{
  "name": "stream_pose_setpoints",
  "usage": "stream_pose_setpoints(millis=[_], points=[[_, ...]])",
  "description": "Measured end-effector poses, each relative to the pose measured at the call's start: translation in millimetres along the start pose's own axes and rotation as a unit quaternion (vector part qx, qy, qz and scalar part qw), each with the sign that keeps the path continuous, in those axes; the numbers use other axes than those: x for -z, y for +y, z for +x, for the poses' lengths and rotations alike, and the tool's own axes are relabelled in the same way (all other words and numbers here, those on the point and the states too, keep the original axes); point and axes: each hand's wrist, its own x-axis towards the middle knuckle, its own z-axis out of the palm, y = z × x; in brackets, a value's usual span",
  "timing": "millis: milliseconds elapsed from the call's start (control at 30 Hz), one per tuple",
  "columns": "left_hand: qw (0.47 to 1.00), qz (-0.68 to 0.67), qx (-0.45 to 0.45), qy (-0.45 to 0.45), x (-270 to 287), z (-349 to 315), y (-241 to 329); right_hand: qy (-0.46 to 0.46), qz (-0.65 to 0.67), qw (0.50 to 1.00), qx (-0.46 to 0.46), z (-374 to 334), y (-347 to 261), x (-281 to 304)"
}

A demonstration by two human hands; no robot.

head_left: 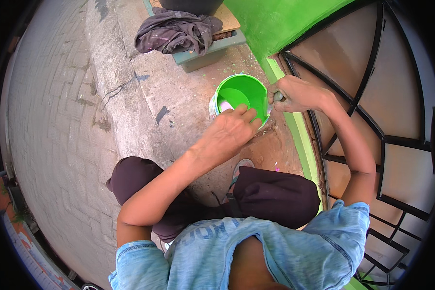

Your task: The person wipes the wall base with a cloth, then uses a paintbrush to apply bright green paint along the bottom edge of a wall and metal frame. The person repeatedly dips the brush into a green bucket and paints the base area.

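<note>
A white bucket (pixel 212 107) with a bright green inside and green paint (pixel 234 96) in it stands on the ground before me. Over its near rim, my left hand (pixel 229 126) has its fingers curled in; what they grip, if anything, is hidden. A pale pink-white object (pixel 224 106) shows inside the bucket beside these fingers, partly covered. At the right rim, my right hand (pixel 297 93) is closed round a tool with a grey-green handle (pixel 278 96). The tool's lower end is against the bucket's right side, and its kind is unclear.
A dark crumpled cloth (pixel 179 31) lies over a grey-green planter-like box (pixel 208 55) beyond the bucket. A freshly green wall (pixel 270 24) and a black-barred gate (pixel 357 106) stand close on the right. Paving (pixel 58 121) stretches along the left.
</note>
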Motion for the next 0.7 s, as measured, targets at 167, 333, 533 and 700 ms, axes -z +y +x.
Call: stream_pose_setpoints(millis=[167,333,533,700], points=[[0.991,-0.006,0.126,0.049,13.8,-1.8,-24.8,0.088,0.043,0.994,0.047,3.6,27.0,-24.0],[0.975,-0.022,0.22,-0.015,12.1,0.3,-14.2,0.12,0.053,0.991,0.027,-6.0,32.1,-30.1],[0.979,-0.009,0.204,0.016,5.4,-5.1,-6.8,0.253,0.169,0.952,-0.011,-24.9,32.6,-51.6],[0.976,-0.005,0.211,0.061,0.3,2.2,-12.9,0.422,0.262,0.865,-0.075,-25.5,62.1,-96.8]])
